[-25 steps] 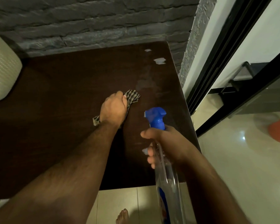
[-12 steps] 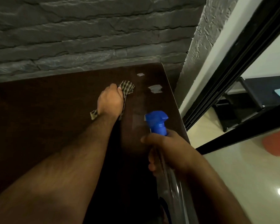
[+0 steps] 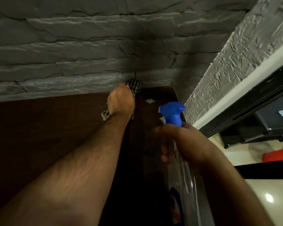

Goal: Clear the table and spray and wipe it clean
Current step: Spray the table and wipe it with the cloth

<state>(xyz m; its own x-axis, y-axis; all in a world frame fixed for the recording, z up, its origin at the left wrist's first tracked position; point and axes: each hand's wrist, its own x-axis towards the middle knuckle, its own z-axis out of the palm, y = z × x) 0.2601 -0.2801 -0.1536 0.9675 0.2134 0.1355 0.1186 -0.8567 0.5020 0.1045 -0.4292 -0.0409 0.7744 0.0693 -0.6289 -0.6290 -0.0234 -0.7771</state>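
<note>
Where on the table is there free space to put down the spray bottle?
The wide dark stretch of table left of the left hand, between the stone wall and the forearm, shows bare. The far right corner is crowded: checked cloth, pale scraps, spray bottle gripped in the right hand.

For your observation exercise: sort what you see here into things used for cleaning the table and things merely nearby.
In use: checked cloth under left hand; spray bottle in right hand; table.

Merely nearby: stone wall; red object on floor; black stand.
</note>
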